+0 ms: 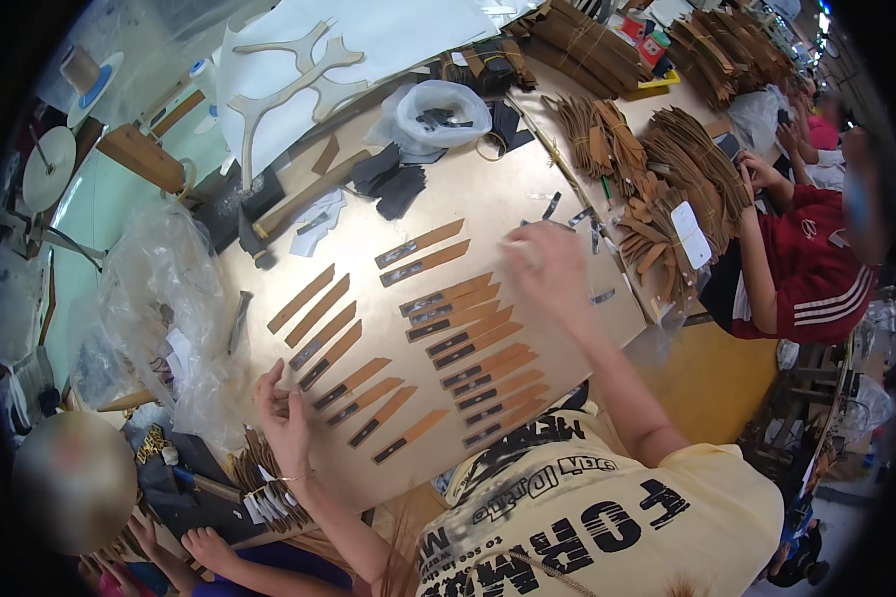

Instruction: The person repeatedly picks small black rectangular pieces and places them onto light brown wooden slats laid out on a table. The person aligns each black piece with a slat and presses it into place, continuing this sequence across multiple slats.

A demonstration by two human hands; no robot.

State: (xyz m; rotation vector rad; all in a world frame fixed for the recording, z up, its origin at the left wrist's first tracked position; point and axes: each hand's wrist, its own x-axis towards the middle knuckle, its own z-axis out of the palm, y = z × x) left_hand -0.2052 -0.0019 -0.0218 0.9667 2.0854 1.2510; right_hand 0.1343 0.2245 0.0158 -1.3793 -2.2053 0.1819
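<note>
Brown leather strips with slanted ends lie in two slanting columns on the board. Several in the right column (473, 341) carry a short black piece at one end, as do most in the left column (368, 375). The two topmost strips of the left column (302, 298) look plain. My left hand (285, 418) is beside the left column, its fingers loosely bent and apart, with nothing visible in them. My right hand (548, 264) is over the board, right of the upper strips, smeared by motion; whether it holds anything is hidden. Small black pieces (552, 206) lie scattered near it.
A plastic bag (446, 111) with black bits stands at the board's far side, near dark fabric pieces (396, 184). A hammer (269, 224) lies at the upper left. Crumpled clear plastic (159, 298) borders the left. Bundles of leather (692, 169) and a co-worker in red (811, 249) are at right.
</note>
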